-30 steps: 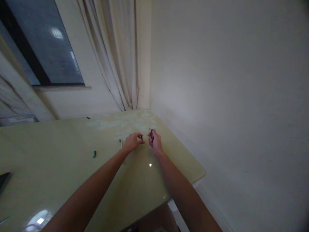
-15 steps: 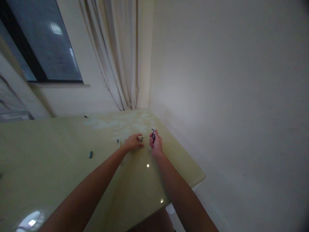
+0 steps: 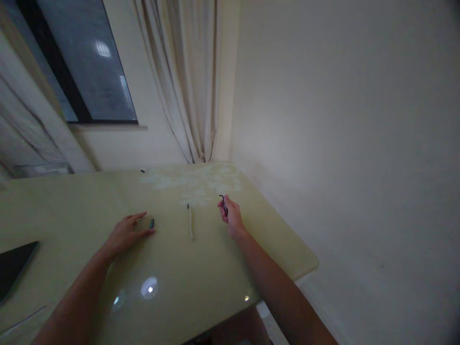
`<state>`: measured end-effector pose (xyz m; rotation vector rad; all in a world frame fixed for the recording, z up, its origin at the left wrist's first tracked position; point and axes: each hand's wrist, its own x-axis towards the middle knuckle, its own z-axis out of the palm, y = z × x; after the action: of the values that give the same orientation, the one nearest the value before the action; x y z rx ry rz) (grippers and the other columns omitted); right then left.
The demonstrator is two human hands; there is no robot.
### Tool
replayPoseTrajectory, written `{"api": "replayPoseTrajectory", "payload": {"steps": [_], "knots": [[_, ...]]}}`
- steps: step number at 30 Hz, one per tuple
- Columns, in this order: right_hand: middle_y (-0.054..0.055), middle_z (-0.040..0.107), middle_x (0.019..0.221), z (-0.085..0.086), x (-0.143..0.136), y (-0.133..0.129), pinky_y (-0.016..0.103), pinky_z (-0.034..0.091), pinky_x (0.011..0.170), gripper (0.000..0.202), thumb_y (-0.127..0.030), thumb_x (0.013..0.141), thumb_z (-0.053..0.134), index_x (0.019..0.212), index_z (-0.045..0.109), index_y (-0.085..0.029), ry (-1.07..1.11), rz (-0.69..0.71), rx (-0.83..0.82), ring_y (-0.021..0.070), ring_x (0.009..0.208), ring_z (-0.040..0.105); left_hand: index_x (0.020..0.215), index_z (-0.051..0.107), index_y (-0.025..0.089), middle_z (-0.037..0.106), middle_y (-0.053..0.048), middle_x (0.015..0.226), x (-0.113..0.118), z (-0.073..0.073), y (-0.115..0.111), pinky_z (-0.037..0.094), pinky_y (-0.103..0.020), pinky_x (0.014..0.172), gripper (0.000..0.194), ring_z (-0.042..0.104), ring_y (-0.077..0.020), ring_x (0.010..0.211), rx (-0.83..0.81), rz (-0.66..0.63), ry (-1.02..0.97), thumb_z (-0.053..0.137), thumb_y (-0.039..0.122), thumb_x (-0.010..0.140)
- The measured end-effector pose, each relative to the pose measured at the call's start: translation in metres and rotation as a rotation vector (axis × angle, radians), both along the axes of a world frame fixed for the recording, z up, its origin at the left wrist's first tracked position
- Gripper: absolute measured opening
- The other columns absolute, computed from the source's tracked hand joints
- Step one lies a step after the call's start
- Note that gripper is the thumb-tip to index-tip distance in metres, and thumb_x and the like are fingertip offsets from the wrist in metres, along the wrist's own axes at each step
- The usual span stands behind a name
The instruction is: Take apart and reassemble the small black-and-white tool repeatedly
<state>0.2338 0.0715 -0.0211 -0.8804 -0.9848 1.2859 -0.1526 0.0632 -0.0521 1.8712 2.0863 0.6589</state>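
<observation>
Glossy yellow-green table [image 3: 204, 273] forms the work surface, bordered on the far side by a curtain [image 3: 190, 86] and a window [image 3: 84, 62], and on the right by a plain wall [image 3: 330, 120]. Reference item: pale stick [image 3: 191, 225] with a dark tip, lying on the table between the two hands. Left of the pale stick, small dark block [image 3: 152, 223] rests on the table. Left hand [image 3: 125, 235] is farther left of the stick, open and unclenched; the block lies at the mouth of its grip, between the extended fingertips and the thumb. Contact between thumb and block cannot be determined. Right of the pale stick, right hand [image 3: 232, 215] is closed around dark tool [image 3: 224, 204], whose bent end projects above the fingers. Beyond the stick and to its left, a small black piece [image 3: 143, 171] lies near the far table edge; well left of the stick is a flat dark object [image 3: 16, 268]
</observation>
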Motion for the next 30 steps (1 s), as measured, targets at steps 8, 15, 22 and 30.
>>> {"api": "replayPoseTrajectory", "payload": {"steps": [8,15,22,30], "knots": [[-0.008,0.042,0.049,0.0,-0.015,-0.015,0.023,0.014,0.039,0.06,-0.077,0.078,0.067,0.074,0.065,-0.018,-0.081,0.171,-0.016,0.0061,0.04,0.027,0.109,0.081,0.024,0.073,-0.013,0.121,0.027,0.007,-0.005,0.053,-0.045,0.096,0.053,0.068,-0.0328,0.106,0.124,-0.075,-0.073,0.066,0.062,0.075],[-0.005,0.047,0.054,0.004,-0.021,-0.039,0.023,0.02,0.045,0.058,-0.073,0.083,0.068,0.079,0.07,-0.015,-0.214,0.457,0.111,0.007,0.046,0.033,0.114,0.079,0.027,0.078,-0.006,0.1,0.11,0.048,-0.043,0.052,-0.039,0.088,0.044,0.064,-0.0241,0.089,0.427,-0.37,-0.33,0.072,0.058,0.084],[-0.005,0.045,0.054,0.007,-0.019,-0.05,0.024,0.021,0.048,0.058,-0.072,0.087,0.066,0.078,0.072,-0.015,-0.249,0.548,0.188,0.0076,0.047,0.032,0.113,0.08,0.027,0.078,-0.006,0.092,0.155,0.055,-0.066,0.052,-0.036,0.081,0.037,0.064,-0.0215,0.082,0.525,-0.496,-0.433,0.076,0.053,0.088],[-0.006,0.041,0.053,0.007,-0.014,-0.046,0.025,0.019,0.049,0.055,-0.068,0.088,0.066,0.076,0.071,-0.015,-0.201,0.552,0.2,0.0073,0.047,0.029,0.116,0.078,0.026,0.077,-0.005,0.092,0.163,0.058,-0.074,0.053,-0.034,0.081,0.036,0.064,-0.02,0.082,0.601,-0.497,-0.402,0.078,0.049,0.088]]}}
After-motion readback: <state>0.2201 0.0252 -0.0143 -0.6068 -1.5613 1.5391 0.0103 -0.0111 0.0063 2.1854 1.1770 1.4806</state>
